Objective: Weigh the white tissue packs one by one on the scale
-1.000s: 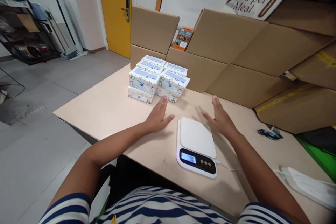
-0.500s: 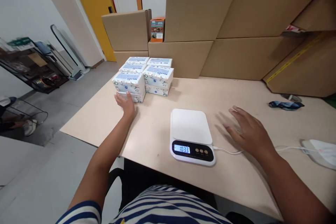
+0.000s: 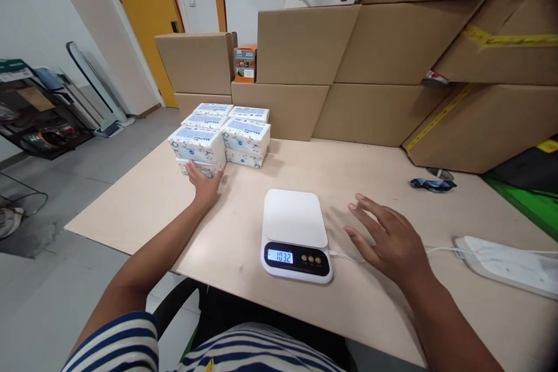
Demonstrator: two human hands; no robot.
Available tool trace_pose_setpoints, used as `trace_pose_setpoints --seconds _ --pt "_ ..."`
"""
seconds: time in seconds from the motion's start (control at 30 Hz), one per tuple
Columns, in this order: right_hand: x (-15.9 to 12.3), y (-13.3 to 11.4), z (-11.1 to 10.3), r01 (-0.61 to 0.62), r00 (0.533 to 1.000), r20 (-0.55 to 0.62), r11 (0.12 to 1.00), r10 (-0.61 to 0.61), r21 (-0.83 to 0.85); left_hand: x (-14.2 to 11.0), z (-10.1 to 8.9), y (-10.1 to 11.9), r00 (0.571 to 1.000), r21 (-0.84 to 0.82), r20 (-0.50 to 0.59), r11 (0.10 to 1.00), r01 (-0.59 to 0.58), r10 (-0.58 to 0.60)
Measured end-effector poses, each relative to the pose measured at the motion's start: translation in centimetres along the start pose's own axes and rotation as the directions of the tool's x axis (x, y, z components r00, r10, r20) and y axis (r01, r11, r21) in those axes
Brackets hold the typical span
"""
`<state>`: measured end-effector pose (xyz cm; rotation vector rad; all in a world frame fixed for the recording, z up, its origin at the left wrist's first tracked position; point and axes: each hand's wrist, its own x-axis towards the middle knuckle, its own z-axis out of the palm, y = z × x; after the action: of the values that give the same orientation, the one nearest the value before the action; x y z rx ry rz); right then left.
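Pale wood-grain tabletop (image 3: 344,168): near edge slants past the person's striped shirt (image 3: 257,349), left corner juts out over grey floor. Far side bounded by a wall of brown cardboard boxes (image 3: 370,113), which the packs stand close to. A strip of tabletop runs between packs and left edge; a wider stretch lies from packs across to the dark blue patterned crumpled item (image 3: 432,185), at right. White flat digital scale (image 3: 294,218), display lit, sits near the front edge; its thin white cable (image 3: 344,254) leads right toward a white plastic power strip (image 3: 505,264).

White soft tissue packs with blue lettering and floral print (image 3: 198,142), stacked in two side-by-side rows: beyond the scale, to its left. Left hand (image 3: 204,183) at the lower front pack of the left row, fingers against its front, thumb by the right corner; cannot tell whether it grips. Right hand (image 3: 387,238) released, fingers loosely spread, beside the scale, above the cable, well apart from the packs.
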<state>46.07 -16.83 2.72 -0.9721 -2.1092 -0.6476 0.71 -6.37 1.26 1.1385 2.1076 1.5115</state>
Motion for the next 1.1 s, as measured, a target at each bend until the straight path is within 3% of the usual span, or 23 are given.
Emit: trace_pose_setpoints --seconds 0.13,0.27,0.4,0.47,0.6,0.73,0.77,0.83,0.9,0.97,1.03,1.1 --pt "-1.3 1.3 -0.2 -0.222 0.965 0.153 0.973 0.211 0.06 0.1 0.1 0.2 1.0 -0.04 -0.012 0.999 -0.018 0.018" --pt "-1.3 1.0 -1.3 -0.309 0.946 0.136 0.947 0.295 0.088 0.4 0.1 0.3 0.999 0.003 0.035 1.0 0.003 -0.003" --pt "-0.7 0.6 -1.1 -0.293 0.95 0.157 0.947 0.271 0.132 1.1 0.5 -0.1 0.988 0.059 0.107 0.991 -0.122 0.115" --pt "-0.5 0.6 -0.7 -0.215 0.973 0.104 0.971 0.205 0.1 1.2 0.8 0.0 0.982 0.052 0.131 0.988 -0.145 0.137" --pt "0.0 0.5 -0.6 -0.049 0.996 -0.07 0.998 0.051 0.027 1.0 0.9 1.0 0.991 0.093 0.123 0.993 -0.072 0.061" --pt "-0.3 1.0 -0.5 -0.137 0.99 -0.027 0.981 0.142 0.138 2.1 0.2 1.4 1.0 0.098 0.025 0.995 0.004 -0.007" --pt "-0.5 1.2 -0.4 -0.172 0.984 -0.008 0.97 0.176 0.173 2.7 -0.1 1.2 1.0 0.093 0.003 0.996 -0.012 0.011" --pt "-0.7 1.7 0.1 -0.242 0.97 0.031 0.95 0.241 0.198 3.9 -1.1 0.5 0.988 0.114 -0.006 0.981 -0.154 0.156" --pt "-0.7 2.0 0.7 -0.317 0.948 0.083 0.932 0.307 0.173 5.2 -2.0 -0.1 0.935 0.152 0.028 0.923 -0.352 0.352" --pt "-0.6 2.3 1.1 -0.37 0.928 0.114 0.916 0.355 0.158 6.6 -2.5 -0.3 0.886 0.151 0.038 0.874 -0.462 0.462" --pt "-0.4 2.6 1.4 -0.398 0.916 0.13 0.903 0.38 0.162 8.0 -2.7 0.2 0.878 0.117 0.016 0.871 -0.477 0.479" --pt "-0.2 2.7 1.5 -0.408 0.912 0.131 0.897 0.39 0.168 9.3 -3.0 1.4 0.92 0.07 -0.036 0.919 -0.387 0.39"
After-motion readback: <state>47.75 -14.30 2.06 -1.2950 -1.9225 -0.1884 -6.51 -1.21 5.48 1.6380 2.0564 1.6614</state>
